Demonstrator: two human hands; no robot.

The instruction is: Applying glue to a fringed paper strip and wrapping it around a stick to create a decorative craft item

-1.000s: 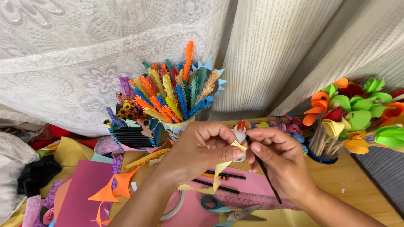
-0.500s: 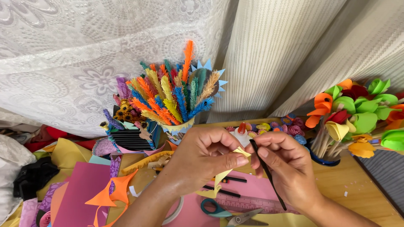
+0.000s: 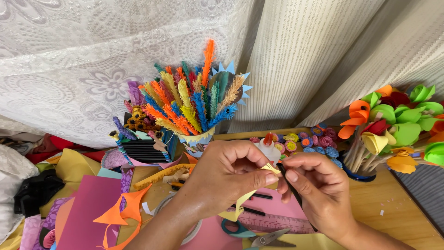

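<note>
- Yellow paper strip (image 3: pixel 252 196): it sits at the centre of the frame, pinched at its upper end between thumb and forefinger of my left hand (image 3: pixel 226 178), the loose tail curling down toward the pink ruler (image 3: pixel 277 222).
- Since a second ago both hands have dropped lower in the frame and drawn closer, so the strip's top end now meets the thin black stick (image 3: pixel 291 192).
- My right hand (image 3: pixel 319 190) has its fingers clenched around that stick, its tip touching the strip's end.
- I judge the strip is being started onto the stick; the contact is new, so the winding looks barely begun.
- Behind, a small glue bottle (image 3: pixel 268 148) stands on the bench (image 3: pixel 393 217); scissors (image 3: pixel 252 231) lie at the lower centre, below the ruler.
</note>
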